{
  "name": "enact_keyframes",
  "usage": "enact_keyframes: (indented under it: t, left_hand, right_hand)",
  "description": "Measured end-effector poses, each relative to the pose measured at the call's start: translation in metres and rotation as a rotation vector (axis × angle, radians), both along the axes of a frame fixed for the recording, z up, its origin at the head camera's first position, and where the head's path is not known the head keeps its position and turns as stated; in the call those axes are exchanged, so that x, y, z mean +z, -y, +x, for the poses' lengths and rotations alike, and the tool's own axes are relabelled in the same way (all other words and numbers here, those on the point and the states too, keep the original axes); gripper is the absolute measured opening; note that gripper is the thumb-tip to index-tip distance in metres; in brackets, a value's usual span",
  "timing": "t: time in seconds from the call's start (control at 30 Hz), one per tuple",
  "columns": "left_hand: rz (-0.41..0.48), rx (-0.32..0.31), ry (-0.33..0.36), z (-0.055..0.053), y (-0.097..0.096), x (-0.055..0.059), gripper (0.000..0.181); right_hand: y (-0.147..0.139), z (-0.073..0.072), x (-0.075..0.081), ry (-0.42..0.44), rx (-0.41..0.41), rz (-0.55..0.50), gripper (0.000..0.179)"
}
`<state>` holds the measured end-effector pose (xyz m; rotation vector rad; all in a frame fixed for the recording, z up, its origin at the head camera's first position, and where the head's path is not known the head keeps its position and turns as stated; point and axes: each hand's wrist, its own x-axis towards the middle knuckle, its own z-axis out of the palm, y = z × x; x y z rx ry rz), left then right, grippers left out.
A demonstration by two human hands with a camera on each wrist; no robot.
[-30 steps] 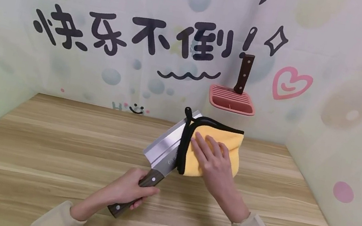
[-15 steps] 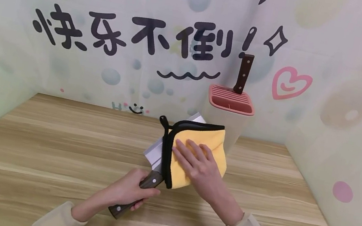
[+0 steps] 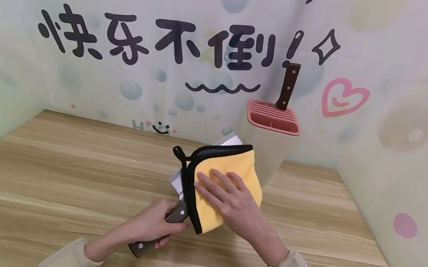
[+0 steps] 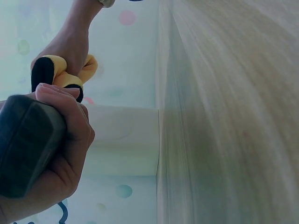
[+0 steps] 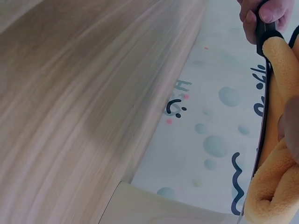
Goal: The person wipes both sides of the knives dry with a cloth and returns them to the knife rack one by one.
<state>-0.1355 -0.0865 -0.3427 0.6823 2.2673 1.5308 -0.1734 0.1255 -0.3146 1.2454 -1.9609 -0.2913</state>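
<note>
Above the wooden table [image 3: 64, 165], left hand [image 3: 154, 222] grips the cleaver [image 3: 178, 212]; right hand [image 3: 236, 205], fingers extended, presses the yellow cloth [image 3: 205, 215]; cloth slippage could cut fingers

- Beneath the right hand [image 3: 237, 206], the yellow cloth [image 3: 213, 164] hides most of the cleaver blade [image 3: 231, 139] from me.
- I lose the middle of the handle [image 3: 178, 212] inside the left hand [image 3: 154, 222].
- Beyond the right hand, the holder [image 3: 269, 145] hides the blade of the second knife [image 3: 288, 87].
- My right wrist view cuts the right hand off at its edge — which finger shows, I can't tell.
</note>
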Motion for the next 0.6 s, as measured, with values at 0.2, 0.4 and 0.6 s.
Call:
enact_keyframes:
  t: [0.2,0.4,0.6]
  left_hand:
    - [-0.006,-0.002,-0.006,-0.0003,0.0006,-0.0007,0.018]
    - [-0.012,0.014,0.003,0.0001,0.0,-0.0002,0.019]
    - [-0.026,0.022,-0.003,0.0004,-0.0012,0.001,0.019]
  right_hand:
    - [-0.0009,-0.0002,-0.0005,-0.024,0.028,0.011,0.039]
    - [-0.0027,-0.0002,-0.0017,-0.049,0.049,0.023,0.039]
    - [-0.0043,-0.0004,-0.0012,-0.064,0.055,0.014,0.039]
